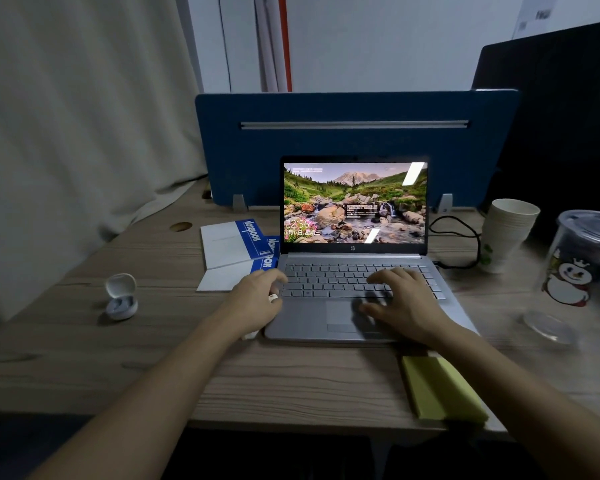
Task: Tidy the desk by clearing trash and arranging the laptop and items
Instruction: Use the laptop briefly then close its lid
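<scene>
A silver laptop (305,317) stands open in the middle of the wooden desk (291,375), its screen lit. My left hand (253,306) sits at the laptop's left edge with curled fingers, and a small white object (273,298) shows pinched between thumb and fingers. A white scrap (250,336) peeks out under that wrist. My right hand (406,303) hovers over the keyboard and touchpad, fingers spread, holding nothing. An open white earbud case (120,299) lies far left. A yellow sticky-note pad (440,386) lies near the front edge.
Two blue-and-white notebooks (232,251) lie left of the laptop. On the right stand stacked paper cups (506,233), a clear snowman cup (582,258) and a clear lid (548,327). A black cable (465,244) loops behind. A blue divider (354,140) closes the back.
</scene>
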`<state>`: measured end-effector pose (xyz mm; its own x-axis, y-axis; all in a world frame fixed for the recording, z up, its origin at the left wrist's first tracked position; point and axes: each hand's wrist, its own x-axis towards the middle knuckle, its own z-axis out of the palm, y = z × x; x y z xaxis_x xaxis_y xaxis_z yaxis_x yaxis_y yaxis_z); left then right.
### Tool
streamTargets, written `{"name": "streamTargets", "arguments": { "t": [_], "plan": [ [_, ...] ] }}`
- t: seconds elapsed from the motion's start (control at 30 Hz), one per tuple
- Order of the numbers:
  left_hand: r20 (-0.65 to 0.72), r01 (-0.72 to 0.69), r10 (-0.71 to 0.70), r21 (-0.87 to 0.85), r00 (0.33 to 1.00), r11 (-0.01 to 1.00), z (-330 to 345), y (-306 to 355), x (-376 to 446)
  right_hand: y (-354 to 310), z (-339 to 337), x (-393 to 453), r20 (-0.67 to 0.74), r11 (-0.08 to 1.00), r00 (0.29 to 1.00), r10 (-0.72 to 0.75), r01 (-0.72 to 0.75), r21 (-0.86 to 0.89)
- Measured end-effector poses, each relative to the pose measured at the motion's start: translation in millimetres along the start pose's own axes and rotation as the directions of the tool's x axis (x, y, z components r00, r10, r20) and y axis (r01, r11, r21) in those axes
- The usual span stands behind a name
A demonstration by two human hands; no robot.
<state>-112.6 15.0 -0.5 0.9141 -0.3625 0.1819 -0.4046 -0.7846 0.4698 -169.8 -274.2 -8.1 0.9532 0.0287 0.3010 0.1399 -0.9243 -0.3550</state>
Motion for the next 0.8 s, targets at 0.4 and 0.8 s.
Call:
{"name": "streamTargets", "arguments": {
  "t": [0.4,0.8],
  "plan": [
    [-0.089,0.052,-0.071,-0.195,0.994,0.979,-30,-31,-25,-56,11,11,0.087,0.987,0.991,-0.101,0.089,0.137],
    [-0.342,0.189,-0.284,-0.284,0.896,0.940,-87,-96,-66,-158,52,45,0.274,0.924,0.903,-0.332,0.253,0.287]
  ]
}}
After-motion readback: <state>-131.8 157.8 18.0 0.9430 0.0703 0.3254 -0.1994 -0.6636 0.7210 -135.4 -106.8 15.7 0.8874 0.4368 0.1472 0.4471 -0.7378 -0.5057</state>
